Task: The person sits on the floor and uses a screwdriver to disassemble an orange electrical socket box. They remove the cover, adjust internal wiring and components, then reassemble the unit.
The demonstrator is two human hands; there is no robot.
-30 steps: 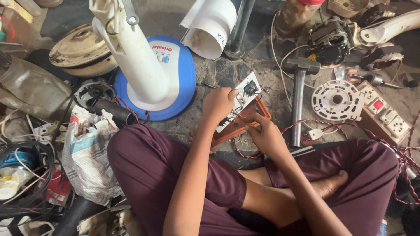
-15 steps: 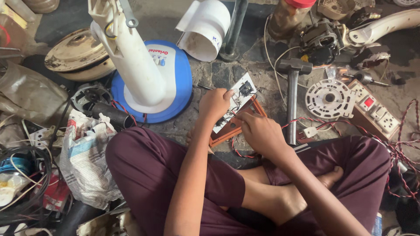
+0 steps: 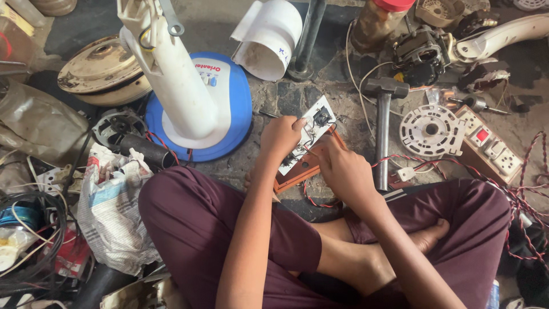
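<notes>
I sit cross-legged on the stone floor. A small white circuit board (image 3: 313,127) rests tilted on an orange wooden frame (image 3: 301,171) in front of my knees. My left hand (image 3: 281,135) grips the board's left edge with its fingers curled; a thin dark tool tip (image 3: 266,114) pokes out beyond it. My right hand (image 3: 341,170) presses on the lower right of the board and frame, fingers closed over them. Thin red wires (image 3: 316,201) loop from under the frame.
A white fan stand on a blue round base (image 3: 220,109) stands to the left. A hammer (image 3: 382,123) lies right of the board, with a white round plate (image 3: 431,130) and a switch board (image 3: 487,146) beyond. Crumpled newspaper (image 3: 114,209), cables and metal parts crowd the left.
My view has shifted slightly. Both hands stay on the circuit board and frame, with only small finger movements.
</notes>
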